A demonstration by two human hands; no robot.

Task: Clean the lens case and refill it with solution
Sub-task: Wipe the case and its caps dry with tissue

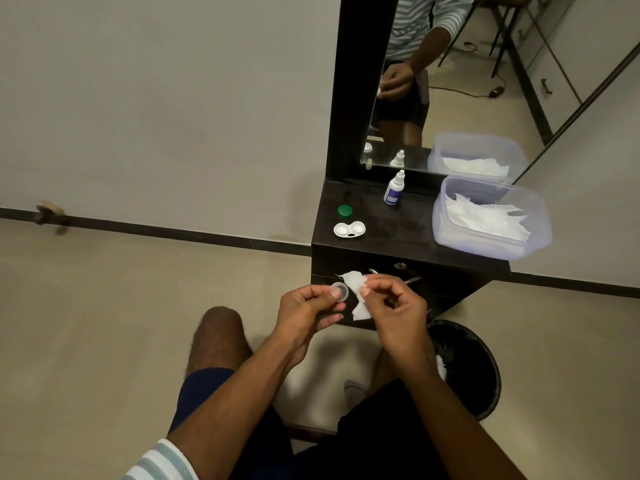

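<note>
Hands are working together near the front edge of the dark cabinet [408,237]. I am seeing the left hand [304,311] pinching a clear round cap [339,291] between thumb and curled fingers. The right hand [394,306] is pinching a white tissue [356,289], which is touching the cap. On the cabinet top, the white lens case [349,230] is lying open, with a green cap [345,211] just beyond it. The solution bottle [394,188] is standing upright farther back, and a tissue tub [491,216] is sitting right of it.

Striped white-and-teal sleeve [162,462], dark navy shorts [204,386], bare forearms
</note>
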